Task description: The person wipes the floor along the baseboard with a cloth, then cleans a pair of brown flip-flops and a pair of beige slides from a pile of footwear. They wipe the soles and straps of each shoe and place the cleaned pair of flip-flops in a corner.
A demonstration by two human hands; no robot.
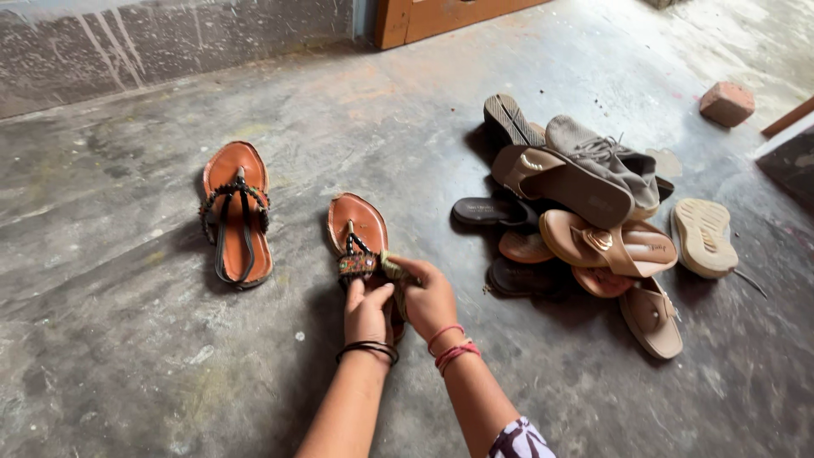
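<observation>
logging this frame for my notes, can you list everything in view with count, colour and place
beaded sandal in hand: 1, tan-orange sole with dark beaded straps, floor centre, under both hands
matching sandal: 1, same tan-orange with dark straps, lying flat on the floor to the left, apart from the first
shoe pile: count unclear, roughly ten, beige, grey, brown and black sandals and shoes heaped at right
pale shoe: 1, cream, sole up, right edge of the pile
brick: 1, reddish, floor at upper right
floor: grey concrete, stained
wall: grey, top left
wooden frame: 1, orange-brown, top centre
left hand: dark bangles on the wrist, grip on the sandal's strap
right hand: red bangles, grip on the same strap
</observation>
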